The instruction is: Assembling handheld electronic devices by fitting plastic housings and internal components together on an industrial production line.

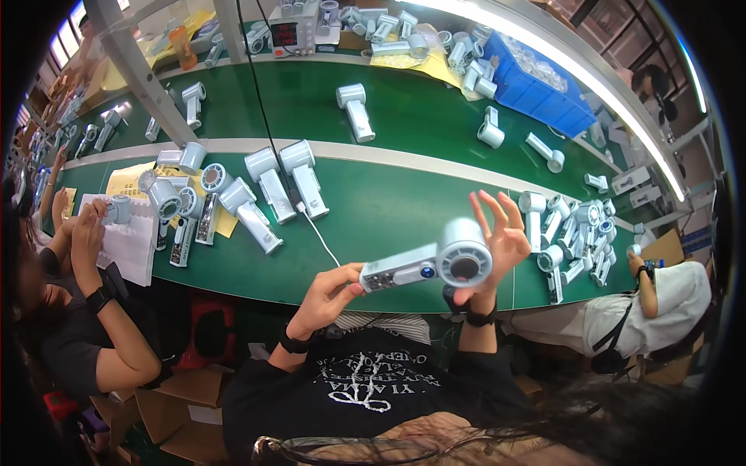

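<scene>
A light grey-blue handheld fan (pixel 416 262) is held up in front of me over the table's near edge, its round head to the right. My left hand (pixel 330 299) is closed around the end of its handle. A row of small parts shows on the handle's open face, beside a round blue button. Behind the fan's head, my right hand (pixel 505 245) has its fingers spread upward, with the thumb below the head; whether it touches the head I cannot tell. A white cable (pixel 318 234) lies on the green table and runs toward my left hand.
Several similar fans (pixel 268 182) stand to the left, with more piled at the right (pixel 575 233). A conveyor belt (pixel 295 101) runs beyond, carrying spaced fans. A blue crate (pixel 536 85) stands at the back. Co-workers sit left and right; a black cable (pixel 260 93) hangs down.
</scene>
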Available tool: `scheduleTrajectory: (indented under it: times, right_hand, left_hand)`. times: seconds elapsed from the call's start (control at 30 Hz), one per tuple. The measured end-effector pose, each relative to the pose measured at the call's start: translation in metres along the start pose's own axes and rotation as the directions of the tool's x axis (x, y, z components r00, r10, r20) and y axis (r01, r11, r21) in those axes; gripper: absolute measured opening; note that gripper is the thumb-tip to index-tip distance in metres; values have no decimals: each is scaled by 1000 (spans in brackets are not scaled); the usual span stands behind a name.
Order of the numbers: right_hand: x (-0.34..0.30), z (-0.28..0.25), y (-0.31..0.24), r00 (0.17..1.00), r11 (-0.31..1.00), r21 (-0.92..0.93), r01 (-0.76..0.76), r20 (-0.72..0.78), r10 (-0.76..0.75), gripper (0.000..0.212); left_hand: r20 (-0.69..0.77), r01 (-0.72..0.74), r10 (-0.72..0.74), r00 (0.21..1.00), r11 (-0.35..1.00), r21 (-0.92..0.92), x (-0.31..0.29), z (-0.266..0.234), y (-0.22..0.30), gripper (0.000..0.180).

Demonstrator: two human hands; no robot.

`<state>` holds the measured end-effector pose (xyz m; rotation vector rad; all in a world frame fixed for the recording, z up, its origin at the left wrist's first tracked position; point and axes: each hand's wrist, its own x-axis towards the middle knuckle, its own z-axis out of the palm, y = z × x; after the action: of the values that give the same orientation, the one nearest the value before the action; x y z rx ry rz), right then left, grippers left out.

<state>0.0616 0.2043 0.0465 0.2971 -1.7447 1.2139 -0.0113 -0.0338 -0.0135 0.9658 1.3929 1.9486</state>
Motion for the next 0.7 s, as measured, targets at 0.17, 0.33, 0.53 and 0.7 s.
scheduleTrajectory:
  times: [0.17, 0.33, 0.53, 0.7]
  right_hand:
    - [20, -22, 0, 887, 950, -10, 313, 361, -288, 87]
    - [4, -20, 2, 923, 968, -16, 250, 306, -233, 80]
    - [-4, -26, 1, 957, 977, -80, 195, 232, -172, 82]
    - [14, -86, -23, 941, 335, 939, 78, -179, 286, 78]
  left_hand:
    - [69, 77, -77, 995, 997, 10, -2, 0, 4, 12]
    - [70, 105, -116, 991, 984, 141, -1, 1, 18, 15]
    - [66, 147, -189, 980, 900, 410, 1, 4, 40, 17]
    - [-102, 155, -135, 986, 962, 226, -7, -7, 34, 19]
